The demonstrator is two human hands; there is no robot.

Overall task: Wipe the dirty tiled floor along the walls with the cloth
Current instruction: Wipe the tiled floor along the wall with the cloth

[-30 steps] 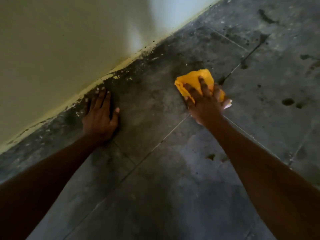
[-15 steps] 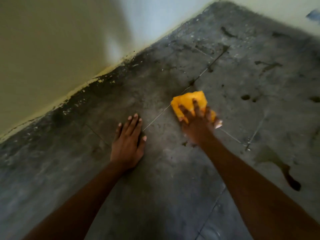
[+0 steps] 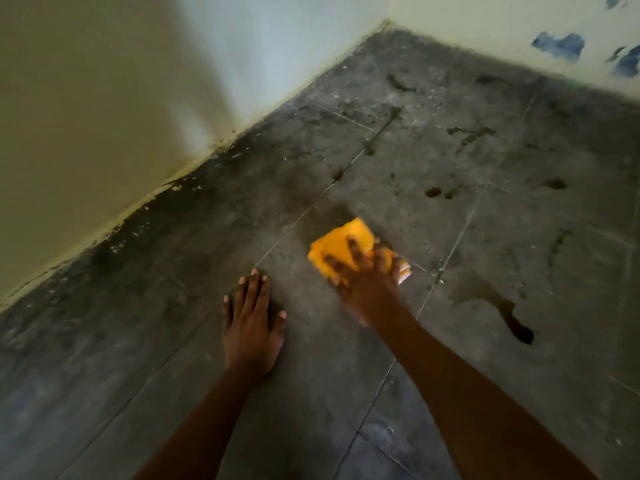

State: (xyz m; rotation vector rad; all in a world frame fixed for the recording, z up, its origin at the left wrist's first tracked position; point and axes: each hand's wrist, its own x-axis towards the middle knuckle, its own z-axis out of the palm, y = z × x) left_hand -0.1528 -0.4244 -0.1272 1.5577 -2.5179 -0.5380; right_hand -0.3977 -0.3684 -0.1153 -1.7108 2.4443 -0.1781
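Note:
A folded yellow cloth [image 3: 343, 241] lies flat on the grey tiled floor [image 3: 502, 216], pressed down by my right hand [image 3: 367, 282], whose fingers spread over its near half. My left hand [image 3: 251, 320] rests palm down on the floor just left of it, fingers together and holding nothing. The floor is dark with grime, heaviest in a band along the left wall [image 3: 104, 133] and into the corner at the top.
A second pale wall [image 3: 519, 26] with blue paint patches runs across the top right. Dark stains and a wet smear [image 3: 498, 306] mark the tiles right of my right hand. Flaked paint edges the base of the left wall.
Both hands have drawn back from the left wall toward the room's middle, the cloth sliding with my right hand. The view has shifted so the corner and second wall show.

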